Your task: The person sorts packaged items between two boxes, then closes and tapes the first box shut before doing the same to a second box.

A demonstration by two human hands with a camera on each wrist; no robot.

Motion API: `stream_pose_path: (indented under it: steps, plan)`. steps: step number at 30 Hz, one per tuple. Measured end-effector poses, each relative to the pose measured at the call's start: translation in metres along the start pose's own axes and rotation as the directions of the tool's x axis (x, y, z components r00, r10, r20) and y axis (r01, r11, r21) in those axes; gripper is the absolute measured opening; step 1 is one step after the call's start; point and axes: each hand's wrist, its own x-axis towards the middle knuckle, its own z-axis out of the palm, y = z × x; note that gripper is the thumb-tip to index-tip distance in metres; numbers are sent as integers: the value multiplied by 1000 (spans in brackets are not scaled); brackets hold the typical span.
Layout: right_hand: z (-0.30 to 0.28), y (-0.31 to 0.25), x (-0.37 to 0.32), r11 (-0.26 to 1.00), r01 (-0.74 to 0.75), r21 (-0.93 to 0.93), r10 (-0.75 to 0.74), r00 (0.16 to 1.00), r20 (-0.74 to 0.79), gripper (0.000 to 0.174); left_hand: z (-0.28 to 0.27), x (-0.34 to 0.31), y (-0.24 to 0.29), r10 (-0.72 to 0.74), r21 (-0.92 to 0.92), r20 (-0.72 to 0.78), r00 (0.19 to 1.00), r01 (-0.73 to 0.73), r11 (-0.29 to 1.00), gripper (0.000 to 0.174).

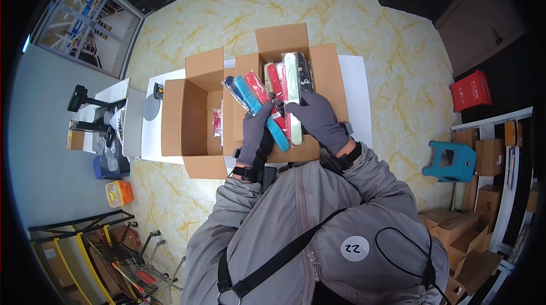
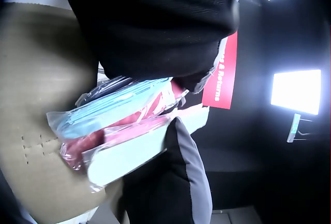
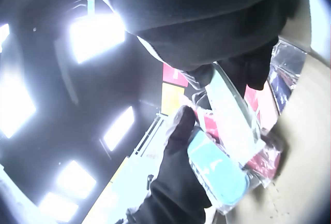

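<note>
Both hands wear dark grey gloves and meet over an open cardboard box (image 1: 323,86). My left hand (image 1: 254,131) grips a fan of long, narrow packets in clear plastic, among them a light blue packet (image 1: 245,93) and a red packet (image 1: 257,85). My right hand (image 1: 314,116) pinches a pale mint-green packet (image 1: 292,80) of the same long shape, thumb across its face. In the left wrist view the mint packet (image 2: 129,159) lies beside the blue one (image 2: 114,107), their ends together. More wrapped packets (image 3: 283,87) lie inside the box, partly hidden by the hands.
To the left, a second open box (image 1: 196,111) holds some small pink-and-white packets (image 1: 217,122). Both boxes stand on a white table (image 1: 357,94). A blue stool (image 1: 452,161) and stacked cartons are at the right; a shopping cart (image 1: 145,273) stands at lower left.
</note>
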Motion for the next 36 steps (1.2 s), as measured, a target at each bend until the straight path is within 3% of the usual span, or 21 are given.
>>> stream_pose_path:
  steps: [3, 6, 8, 12, 15, 20, 23, 24, 27, 32, 35, 36]
  plan:
    - [-5, 0, 14, 993, -7, 116, 28, 982, -185, 46, -10, 1, 2, -5, -55, 67, 998, 8, 998, 39]
    - [-16, -8, 28, 998, -64, 1, 63, 988, -142, 46, -24, 6, 3, -48, -173, 198, 979, 83, 982, 47]
    - [-17, -11, 36, 994, -88, -58, 81, 989, -124, 47, -27, 7, 3, -58, -168, 191, 980, 91, 982, 48]
    - [-1, -13, 48, 998, -18, -64, 16, 999, -36, 48, -28, 7, 3, -76, -156, 176, 982, 104, 982, 49]
    - [17, -4, 49, 959, 74, -273, -63, 997, 51, 41, -30, 7, 4, -55, -150, 167, 984, 81, 985, 45]
    - [32, 10, 40, 933, 192, -304, -222, 973, -69, 38, -25, 3, 2, -85, -177, 170, 982, 115, 977, 46]
    - [34, 18, 39, 863, 308, -401, -281, 951, 125, 35, -22, 5, 1, -63, -112, 108, 992, 75, 991, 51]
    - [36, 22, 40, 864, 307, -400, -282, 952, 121, 35, -23, 7, 1, -59, -124, 134, 989, 76, 989, 51]
    - [40, 33, 39, 746, 328, -579, -191, 939, 286, 29, -25, 8, -2, -54, -146, 185, 981, 82, 986, 51]
    - [23, 8, 32, 868, 234, -437, -150, 965, 217, 29, -25, 13, -6, -28, -132, 105, 994, 41, 990, 49]
    - [17, 8, 27, 965, 228, -126, -233, 972, -24, 35, -26, 16, -12, -30, -137, 38, 999, 35, 990, 47]
    - [15, 9, 23, 966, 225, -127, -230, 973, -23, 35, -27, 17, -14, -19, -123, 23, 1000, 22, 992, 47]
